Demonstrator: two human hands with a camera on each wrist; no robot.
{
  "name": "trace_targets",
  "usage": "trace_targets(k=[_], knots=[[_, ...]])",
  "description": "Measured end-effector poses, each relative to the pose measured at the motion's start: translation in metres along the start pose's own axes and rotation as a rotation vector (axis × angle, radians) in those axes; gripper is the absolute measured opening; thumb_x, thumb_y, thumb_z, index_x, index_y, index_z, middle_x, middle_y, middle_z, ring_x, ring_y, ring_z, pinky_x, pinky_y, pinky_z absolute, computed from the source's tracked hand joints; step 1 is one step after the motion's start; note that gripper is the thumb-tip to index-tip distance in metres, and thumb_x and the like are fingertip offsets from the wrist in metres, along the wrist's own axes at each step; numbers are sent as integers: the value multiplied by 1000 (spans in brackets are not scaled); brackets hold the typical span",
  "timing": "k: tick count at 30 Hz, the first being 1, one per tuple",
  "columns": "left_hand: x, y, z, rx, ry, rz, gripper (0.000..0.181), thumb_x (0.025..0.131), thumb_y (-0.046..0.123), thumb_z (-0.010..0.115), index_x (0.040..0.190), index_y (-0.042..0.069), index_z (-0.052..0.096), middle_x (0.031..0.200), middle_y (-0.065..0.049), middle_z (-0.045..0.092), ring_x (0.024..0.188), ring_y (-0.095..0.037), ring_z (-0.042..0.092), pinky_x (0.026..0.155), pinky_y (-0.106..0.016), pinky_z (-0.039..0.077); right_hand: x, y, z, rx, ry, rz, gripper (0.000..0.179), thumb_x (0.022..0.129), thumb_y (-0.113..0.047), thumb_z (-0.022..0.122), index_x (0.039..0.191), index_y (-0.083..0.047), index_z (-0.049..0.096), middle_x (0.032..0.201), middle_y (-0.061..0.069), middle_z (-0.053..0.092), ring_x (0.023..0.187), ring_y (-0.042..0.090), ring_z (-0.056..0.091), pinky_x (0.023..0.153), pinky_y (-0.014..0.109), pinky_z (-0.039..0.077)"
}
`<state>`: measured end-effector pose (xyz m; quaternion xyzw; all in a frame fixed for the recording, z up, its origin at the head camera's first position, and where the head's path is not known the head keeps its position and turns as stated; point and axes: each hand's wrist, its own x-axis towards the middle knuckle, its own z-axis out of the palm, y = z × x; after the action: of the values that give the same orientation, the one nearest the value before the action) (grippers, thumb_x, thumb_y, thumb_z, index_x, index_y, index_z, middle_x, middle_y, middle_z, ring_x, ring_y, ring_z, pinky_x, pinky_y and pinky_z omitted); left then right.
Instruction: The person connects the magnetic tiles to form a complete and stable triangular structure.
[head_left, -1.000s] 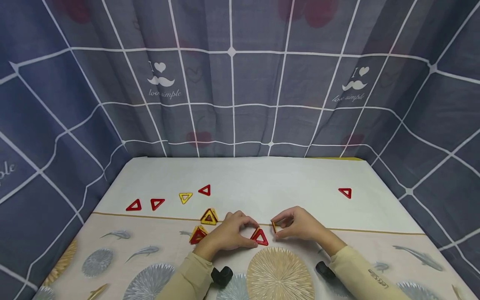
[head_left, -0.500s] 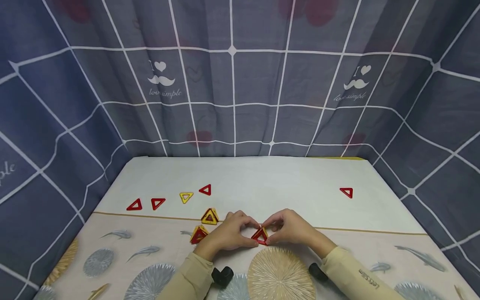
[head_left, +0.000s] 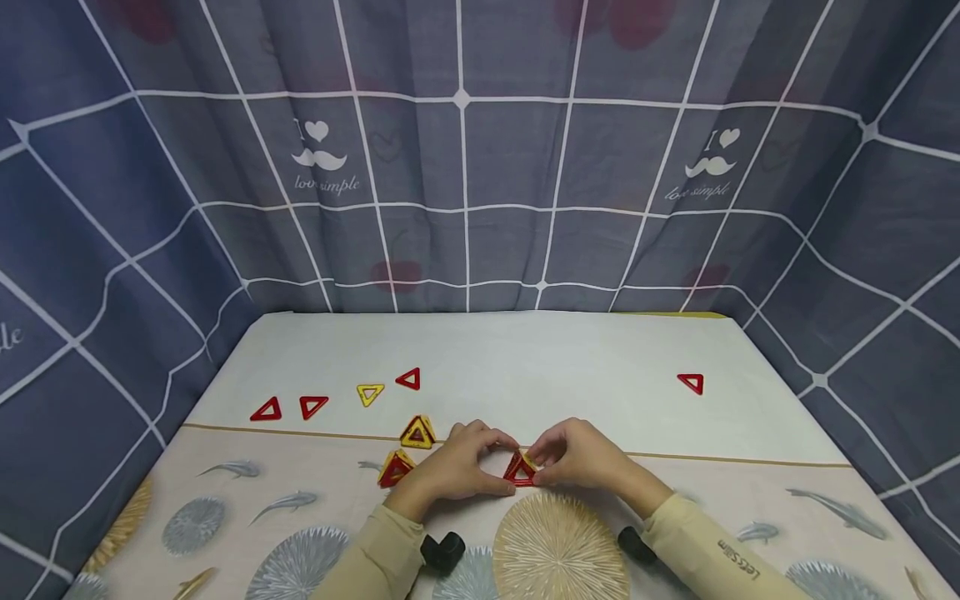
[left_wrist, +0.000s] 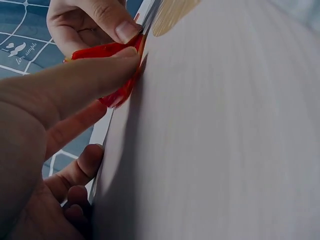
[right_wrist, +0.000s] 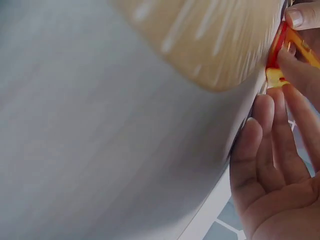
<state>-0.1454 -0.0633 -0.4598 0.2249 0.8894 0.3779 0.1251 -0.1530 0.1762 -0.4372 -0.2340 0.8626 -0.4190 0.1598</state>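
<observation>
In the head view, a small pyramid of red and yellow triangular magnetic tiles (head_left: 517, 479) stands on the patterned cloth between the hands. My left hand (head_left: 463, 463) pinches its left side with thumb and fingertips. From the right, my right hand (head_left: 579, 454) pinches a yellow-edged tile against it. A red tile (left_wrist: 92, 52) shows beyond the left thumb in the left wrist view. The right wrist view has red beside a yellow tile (right_wrist: 275, 78) at the right fingertips. Fingers cover much of the pyramid.
Two red-and-yellow pyramids, one at the back (head_left: 417, 443) and one nearer (head_left: 393, 478), stand left of the left hand. Several loose triangle tiles lie on the white board (head_left: 540, 367), including a red tile (head_left: 690, 377) at far right. A grid-patterned curtain (head_left: 420, 158) surrounds the table.
My right hand has moved left, bringing its yellow-edged tile from apart to against the red tile. My left hand has kept its hold in place.
</observation>
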Motion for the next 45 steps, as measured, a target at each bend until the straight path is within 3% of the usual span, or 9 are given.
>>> trace_targets(k=[7,14,21,29,33,39,45], knots=[[-1,0,-2,-15,-18,15,57,73,43,89,125,33,68,111,7,54,105,-16,43,87,-41,42,0,2,-1,-49,1,-35,12,80,-6,84,90,-11,80,81,-7,71,72,12,63,62,26,52],[0,-1,-2,-20,-24,21,50,75,42,89,119,31,70,111,7,54,105,-16,43,88,-41,42,-3,1,-3,-104,67,65,15,81,-16,85,79,-14,71,70,-6,61,63,11,54,54,26,44],[0,-1,-3,-27,-17,6,46,72,43,90,109,29,66,110,10,55,107,-16,43,92,-42,42,-2,-3,-1,-185,94,79,22,85,-22,83,71,-15,66,64,-8,57,59,8,49,53,25,41],[0,0,-3,-14,-23,21,57,73,41,90,125,30,68,110,8,55,103,-16,42,86,-39,42,3,-8,3,-287,132,70,36,88,-31,79,63,-15,58,57,-9,48,53,6,41,50,25,33],[0,0,-2,-3,-23,26,53,75,42,89,123,30,71,107,9,54,99,-15,42,82,-37,42,5,-10,5,-307,140,74,39,89,-33,78,62,-15,56,56,-9,46,52,6,40,49,24,31],[-1,0,-2,10,-19,21,49,75,43,88,119,29,71,110,8,55,101,-15,42,83,-37,42,6,-7,0,-312,128,105,36,87,-37,79,66,-16,58,60,-8,50,54,7,43,50,26,34],[0,-1,0,23,-18,22,50,75,45,88,118,29,70,109,11,55,102,-15,42,86,-37,42,1,6,-16,-350,190,156,30,85,-34,81,70,-18,60,64,-6,53,58,10,48,54,30,40]])
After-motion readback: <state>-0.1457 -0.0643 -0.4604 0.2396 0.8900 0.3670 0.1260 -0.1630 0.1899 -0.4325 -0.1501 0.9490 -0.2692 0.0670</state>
